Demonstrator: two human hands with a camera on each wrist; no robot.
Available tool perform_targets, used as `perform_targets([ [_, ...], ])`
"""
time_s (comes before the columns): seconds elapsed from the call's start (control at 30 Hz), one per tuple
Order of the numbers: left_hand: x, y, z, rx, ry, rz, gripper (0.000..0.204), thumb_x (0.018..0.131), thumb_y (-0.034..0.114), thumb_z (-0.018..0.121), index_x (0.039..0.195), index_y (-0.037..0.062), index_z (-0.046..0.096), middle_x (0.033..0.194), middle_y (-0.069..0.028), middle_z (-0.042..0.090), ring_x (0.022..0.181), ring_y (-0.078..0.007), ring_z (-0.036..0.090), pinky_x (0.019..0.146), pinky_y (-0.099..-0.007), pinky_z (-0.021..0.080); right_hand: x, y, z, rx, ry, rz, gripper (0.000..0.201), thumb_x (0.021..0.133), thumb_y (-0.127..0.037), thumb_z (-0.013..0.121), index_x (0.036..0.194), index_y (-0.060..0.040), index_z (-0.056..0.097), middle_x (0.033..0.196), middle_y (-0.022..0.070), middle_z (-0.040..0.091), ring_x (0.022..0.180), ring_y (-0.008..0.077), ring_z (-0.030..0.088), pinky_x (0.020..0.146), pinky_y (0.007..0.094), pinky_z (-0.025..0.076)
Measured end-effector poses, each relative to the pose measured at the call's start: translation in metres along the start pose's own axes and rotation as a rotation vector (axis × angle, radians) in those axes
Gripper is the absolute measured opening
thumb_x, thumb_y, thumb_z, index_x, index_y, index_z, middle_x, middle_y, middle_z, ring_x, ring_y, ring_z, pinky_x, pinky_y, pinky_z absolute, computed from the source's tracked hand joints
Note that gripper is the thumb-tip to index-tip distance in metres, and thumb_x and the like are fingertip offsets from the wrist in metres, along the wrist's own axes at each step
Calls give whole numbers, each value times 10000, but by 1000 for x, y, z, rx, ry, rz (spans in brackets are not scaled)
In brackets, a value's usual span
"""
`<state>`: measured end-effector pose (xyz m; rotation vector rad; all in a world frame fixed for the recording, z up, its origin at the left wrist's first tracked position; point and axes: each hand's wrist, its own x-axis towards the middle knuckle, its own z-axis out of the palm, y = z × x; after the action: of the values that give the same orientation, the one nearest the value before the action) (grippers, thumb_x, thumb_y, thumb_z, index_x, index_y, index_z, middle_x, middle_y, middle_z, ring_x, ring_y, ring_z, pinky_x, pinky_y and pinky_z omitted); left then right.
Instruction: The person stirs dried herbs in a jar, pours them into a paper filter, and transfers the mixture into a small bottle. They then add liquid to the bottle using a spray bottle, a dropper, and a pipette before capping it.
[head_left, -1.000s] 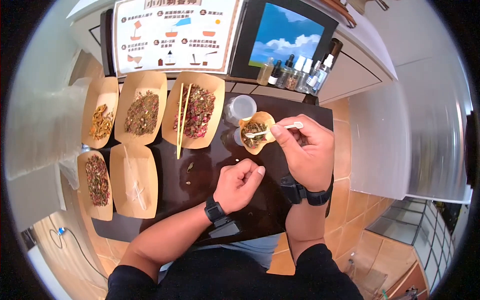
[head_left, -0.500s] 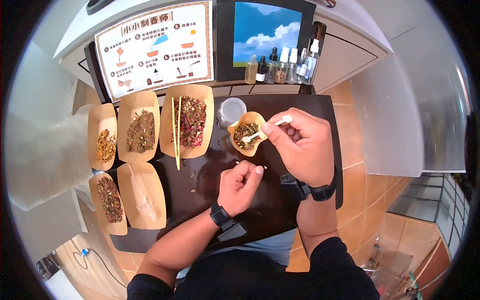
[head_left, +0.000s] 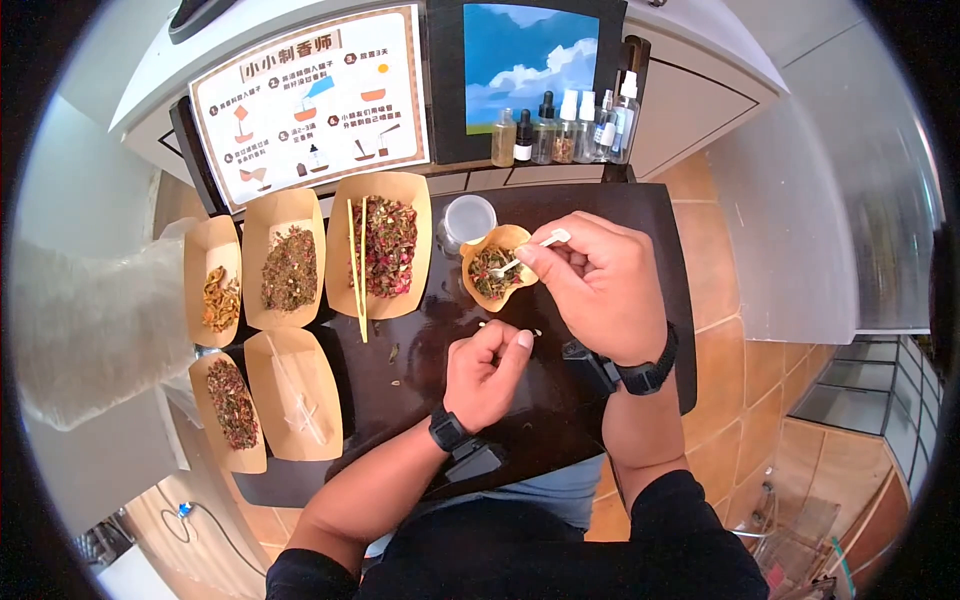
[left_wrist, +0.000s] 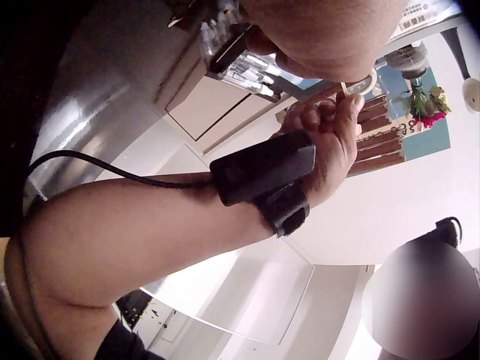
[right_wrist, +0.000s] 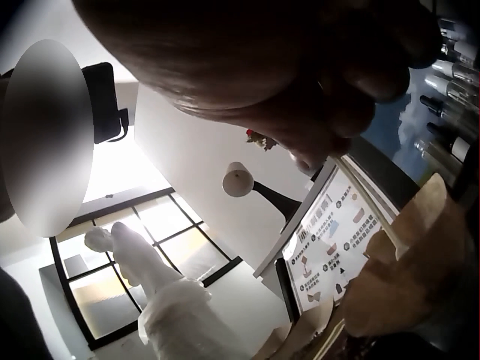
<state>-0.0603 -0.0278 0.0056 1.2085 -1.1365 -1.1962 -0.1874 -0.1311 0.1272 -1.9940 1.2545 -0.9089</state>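
Observation:
My right hand [head_left: 605, 285] pinches a small white double-ended scoop [head_left: 545, 243] between thumb and fingers. The scoop's lower end is in the dried herbs [head_left: 490, 285] inside a brown paper filter [head_left: 512, 236]. In the right wrist view, the scoop [right_wrist: 375, 210] slants down to the filter's paper wall [right_wrist: 397, 292], below the dark, close right hand [right_wrist: 322, 90]. My left hand [head_left: 485, 375] is curled low at the table's front, thumb against the index finger, apart from the filter; nothing shows in its grasp. A clear jar [head_left: 467, 222] stands just behind the filter.
Paper trays of dried flowers and herbs stand left: rose-coloured petals [head_left: 390, 250] with chopsticks [head_left: 358, 270] across, brown herbs [head_left: 290, 268], yellow pieces [head_left: 222, 300], mixed petals [head_left: 232, 400]. Another tray [head_left: 265, 370] holds clear droppers. Several bottles [head_left: 563, 130] line the back.
The view has shifted, so the table's contents sit differently in it. My right hand has tilted the scoop more steeply, its lower end moving among the herbs. My left hand stays curled.

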Motion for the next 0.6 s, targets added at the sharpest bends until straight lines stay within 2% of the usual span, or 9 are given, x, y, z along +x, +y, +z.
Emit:
perform_targets([
  [0.1, 1, 3, -1, 0, -1, 1, 227, 1007, 132, 656, 820, 8, 628, 596, -3, 556, 557, -50, 492, 533, -260, 414, 0, -12, -1, 77, 82, 9, 87, 897, -26, 753, 875, 43, 705, 742, 85, 669, 600, 79, 606, 528, 263, 460],
  [0.23, 1, 5, -2, 14, -7, -3, 227, 1008, 133, 654, 821, 7, 627, 599, -4, 562, 558, -50, 499, 536, -260, 419, -1, -8, -1, 90, 90, -1, 96, 892, -33, 758, 875, 46, 706, 739, 87, 658, 588, 85, 589, 524, 271, 452],
  [0.43, 1, 4, 0, -4, 0, -3, 232, 1009, 134, 653, 816, 8, 624, 599, -2, 561, 558, -50, 496, 531, -260, 416, 0, -6, 2, 12, -13, -19, 66, 896, -20, 754, 887, 36, 721, 745, 73, 669, 602, 64, 592, 530, 260, 450],
  [0.5, 0, 3, 0, -1, 5, 0, 235, 1008, 135, 655, 814, 8, 622, 598, -2, 559, 557, -51, 495, 530, -261, 415, -1, -13, -2, 120, 59, 24, 62, 900, -17, 750, 884, 36, 721, 739, 62, 678, 608, 55, 592, 537, 249, 453],
  [0.53, 0, 3, 0, 2, 5, 2, 237, 1007, 137, 656, 811, 8, 621, 598, -3, 556, 557, -52, 493, 529, -262, 414, -3, -7, -3, 140, 58, 53, 74, 930, -57, 756, 922, 15, 739, 776, -7, 669, 665, 16, 537, 563, 190, 404],
  [0.6, 0, 4, -2, 7, -9, -26, 254, 1014, 149, 647, 808, 4, 611, 619, 2, 558, 584, -53, 485, 548, -266, 415, -3, -3, -3, 208, 38, 100, 79, 939, -61, 750, 932, 17, 734, 781, -9, 672, 673, 13, 546, 574, 185, 413],
])
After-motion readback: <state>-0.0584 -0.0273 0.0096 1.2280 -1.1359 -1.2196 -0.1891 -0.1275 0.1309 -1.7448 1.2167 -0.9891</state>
